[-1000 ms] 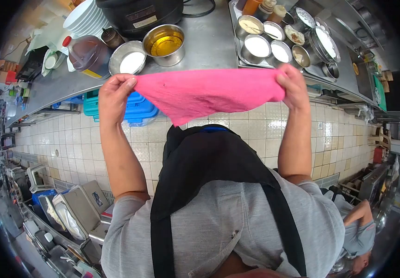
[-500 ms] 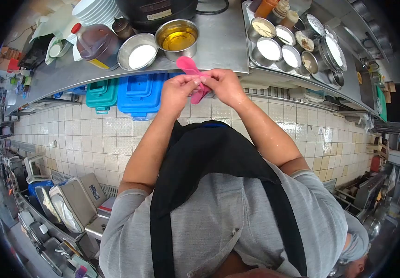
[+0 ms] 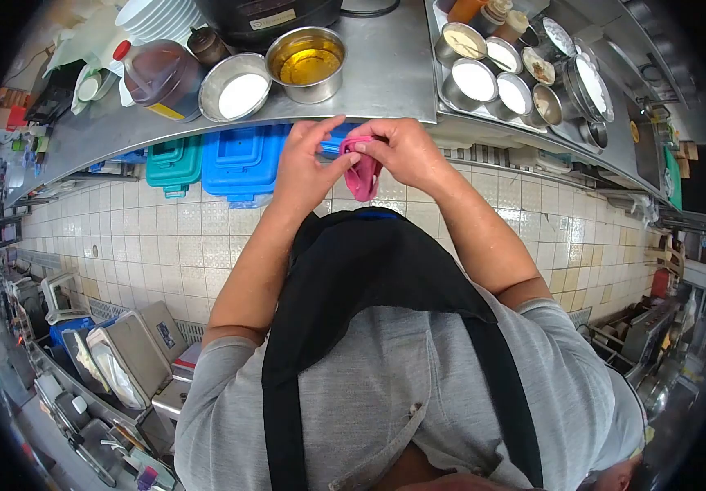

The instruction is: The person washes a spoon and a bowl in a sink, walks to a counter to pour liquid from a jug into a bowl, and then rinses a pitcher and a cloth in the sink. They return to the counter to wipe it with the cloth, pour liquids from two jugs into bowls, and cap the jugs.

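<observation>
Floor of cream square tiles [image 3: 157, 245]: stretches below the hands, from nine o'clock round to three.
Long grey steel tabletop [image 3: 390, 74]: runs across twelve o'clock, ahead of both hands.
Round black appliance with a pale label [image 3: 279, 37]: stands on the tabletop at eleven o'clock.
Blue plastic bin with a lid [image 3: 247, 172]: sits under the tabletop edge at ten o'clock, just beside a smaller teal plastic bin [image 3: 175, 168].
Brown-filled plastic jug with a red cap [image 3: 161, 82]: stands on the tabletop, between ten and eleven o'clock.
Round steel pot of yellow liquid [image 3: 308, 92]: rests between eleven and twelve o'clock, near the tabletop's front edge.
Right hand [image 3: 408, 155]: reaches in from one o'clock, fingers clamped on the cloth.
Left hand [image 3: 302, 168]: reaches in from eleven o'clock, fingers apart, thumb pointing at the cloth; cannot tell whether touching.
Crumpled pink cloth [image 3: 363, 176]: hangs bunched at twelve o'clock, between the hands, above the floor.
</observation>
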`<action>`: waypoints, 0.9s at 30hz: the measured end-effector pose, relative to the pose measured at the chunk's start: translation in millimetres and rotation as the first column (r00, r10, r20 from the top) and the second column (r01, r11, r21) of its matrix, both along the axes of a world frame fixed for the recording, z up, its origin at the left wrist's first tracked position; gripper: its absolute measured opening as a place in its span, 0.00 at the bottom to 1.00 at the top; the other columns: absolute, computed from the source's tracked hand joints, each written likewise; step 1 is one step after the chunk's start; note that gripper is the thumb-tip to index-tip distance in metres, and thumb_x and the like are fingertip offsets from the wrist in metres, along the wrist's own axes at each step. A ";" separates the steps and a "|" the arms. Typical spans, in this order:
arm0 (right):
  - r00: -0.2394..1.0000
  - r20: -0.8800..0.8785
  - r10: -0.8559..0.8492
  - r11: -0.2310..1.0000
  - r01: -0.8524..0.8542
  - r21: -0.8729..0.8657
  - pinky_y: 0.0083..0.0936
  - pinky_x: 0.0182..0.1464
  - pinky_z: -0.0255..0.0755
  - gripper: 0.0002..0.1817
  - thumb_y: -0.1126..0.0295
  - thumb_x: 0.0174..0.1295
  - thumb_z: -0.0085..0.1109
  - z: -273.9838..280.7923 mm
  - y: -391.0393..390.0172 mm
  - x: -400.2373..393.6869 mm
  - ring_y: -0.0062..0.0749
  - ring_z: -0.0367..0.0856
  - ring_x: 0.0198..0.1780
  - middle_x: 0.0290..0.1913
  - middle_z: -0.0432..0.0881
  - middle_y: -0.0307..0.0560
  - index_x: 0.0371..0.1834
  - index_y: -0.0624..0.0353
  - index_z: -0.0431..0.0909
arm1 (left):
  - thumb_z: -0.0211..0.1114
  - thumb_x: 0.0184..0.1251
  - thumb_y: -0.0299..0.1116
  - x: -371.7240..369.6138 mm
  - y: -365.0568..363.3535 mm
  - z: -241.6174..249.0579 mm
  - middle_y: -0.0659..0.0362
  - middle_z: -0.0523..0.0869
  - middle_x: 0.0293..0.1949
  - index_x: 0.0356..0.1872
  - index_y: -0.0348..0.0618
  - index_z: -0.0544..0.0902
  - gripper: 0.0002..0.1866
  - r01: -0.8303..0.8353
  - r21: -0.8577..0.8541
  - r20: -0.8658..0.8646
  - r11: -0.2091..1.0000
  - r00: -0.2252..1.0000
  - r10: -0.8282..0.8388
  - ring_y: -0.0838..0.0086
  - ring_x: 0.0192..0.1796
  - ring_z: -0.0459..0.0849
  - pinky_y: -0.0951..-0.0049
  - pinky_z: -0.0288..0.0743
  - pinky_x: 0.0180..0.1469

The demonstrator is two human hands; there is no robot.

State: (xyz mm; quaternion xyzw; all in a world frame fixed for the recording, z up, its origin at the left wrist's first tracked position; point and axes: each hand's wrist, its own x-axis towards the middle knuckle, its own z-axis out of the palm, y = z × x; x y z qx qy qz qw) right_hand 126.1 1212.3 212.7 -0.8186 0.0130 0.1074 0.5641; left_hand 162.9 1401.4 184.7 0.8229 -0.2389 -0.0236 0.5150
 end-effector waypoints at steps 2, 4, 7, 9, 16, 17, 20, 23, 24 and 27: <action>0.996 0.081 0.025 0.999 -0.022 -0.031 0.20 0.38 0.78 0.09 0.77 0.64 0.59 11.2 -12.3 -3.9 0.17 0.81 0.33 0.32 0.86 0.42 0.46 0.64 0.83 | 0.73 0.50 0.33 6.6 -4.2 -14.8 0.55 0.81 0.48 0.49 0.49 0.86 0.21 0.007 0.110 0.194 0.994 0.981 -0.029 0.63 0.49 0.80 0.64 0.75 0.50; 0.995 0.102 0.009 0.998 -0.003 -0.062 0.19 0.38 0.77 0.09 0.77 0.64 0.59 20.6 -27.2 -6.8 0.17 0.81 0.33 0.32 0.86 0.41 0.46 0.64 0.83 | 0.72 0.48 0.32 11.4 -9.4 -26.3 0.55 0.82 0.48 0.46 0.49 0.87 0.19 -0.004 0.214 0.377 0.977 0.923 -0.079 0.59 0.50 0.79 0.60 0.74 0.51; 0.995 0.092 -0.046 0.996 0.053 -0.074 0.18 0.37 0.76 0.08 0.76 0.64 0.59 31.8 -50.6 -13.9 0.16 0.80 0.34 0.33 0.85 0.38 0.45 0.65 0.83 | 0.68 0.48 0.32 14.5 -19.1 -31.3 0.56 0.83 0.44 0.40 0.48 0.86 0.14 -0.064 0.239 0.350 0.969 0.936 -0.024 0.57 0.50 0.80 0.56 0.72 0.53; 0.968 0.227 -0.109 0.989 0.127 -0.069 0.23 0.34 0.77 0.09 0.74 0.63 0.58 32.3 -65.4 -17.7 0.22 0.81 0.28 0.28 0.85 0.45 0.43 0.64 0.83 | 0.66 0.51 0.32 16.7 -22.9 -26.2 0.55 0.84 0.39 0.35 0.47 0.86 0.09 -0.083 0.276 0.309 0.957 0.951 -0.007 0.59 0.46 0.82 0.60 0.74 0.49; 0.940 0.299 -0.166 0.960 0.223 -0.170 0.21 0.39 0.75 0.10 0.74 0.64 0.58 49.0 -115.7 -29.5 0.20 0.80 0.34 0.31 0.85 0.43 0.46 0.63 0.83 | 0.66 0.52 0.33 43.4 -34.4 48.1 0.55 0.84 0.35 0.36 0.43 0.84 0.10 0.044 0.347 0.133 0.937 0.986 -0.096 0.64 0.36 0.83 0.65 0.76 0.40; 0.921 0.345 -0.178 0.949 0.254 -0.188 0.20 0.38 0.74 0.10 0.74 0.64 0.59 52.3 -122.9 -28.6 0.19 0.79 0.33 0.31 0.85 0.42 0.46 0.63 0.83 | 0.66 0.55 0.32 48.3 -37.1 62.5 0.57 0.85 0.34 0.38 0.42 0.84 0.10 0.104 0.273 0.096 0.956 0.986 -0.134 0.69 0.34 0.84 0.68 0.77 0.37; 0.882 0.439 -0.173 0.957 0.256 -0.136 0.18 0.41 0.73 0.10 0.74 0.65 0.59 70.3 -140.2 -28.4 0.17 0.78 0.36 0.34 0.85 0.39 0.47 0.63 0.83 | 0.63 0.62 0.30 50.4 -49.4 107.6 0.60 0.86 0.33 0.41 0.41 0.84 0.09 0.246 0.054 -0.138 0.968 0.962 -0.236 0.77 0.32 0.84 0.76 0.76 0.32; 0.859 0.489 -0.153 0.966 0.233 -0.108 0.17 0.44 0.74 0.11 0.75 0.67 0.58 96.9 -147.7 -28.9 0.17 0.80 0.41 0.38 0.86 0.39 0.49 0.65 0.82 | 0.59 0.67 0.26 48.1 -58.1 137.6 0.59 0.87 0.32 0.44 0.37 0.83 0.09 0.338 -0.152 -0.274 0.929 0.888 -0.369 0.82 0.30 0.86 0.85 0.75 0.27; 0.844 0.511 -0.165 0.979 0.203 -0.019 0.17 0.43 0.74 0.11 0.75 0.67 0.57 103.0 -148.0 -28.6 0.17 0.80 0.41 0.39 0.86 0.39 0.49 0.66 0.82 | 0.60 0.67 0.27 46.6 -60.1 144.1 0.58 0.88 0.33 0.44 0.35 0.83 0.09 0.327 -0.209 -0.286 0.922 0.881 -0.377 0.81 0.31 0.86 0.84 0.76 0.28; 0.832 0.523 -0.183 0.983 0.169 0.075 0.20 0.42 0.76 0.11 0.75 0.64 0.59 127.3 -151.7 -28.6 0.21 0.83 0.41 0.42 0.86 0.43 0.49 0.63 0.83 | 0.62 0.66 0.27 50.8 -62.4 150.3 0.56 0.88 0.35 0.47 0.33 0.82 0.12 0.311 -0.295 -0.314 0.904 0.862 -0.399 0.78 0.35 0.87 0.84 0.78 0.32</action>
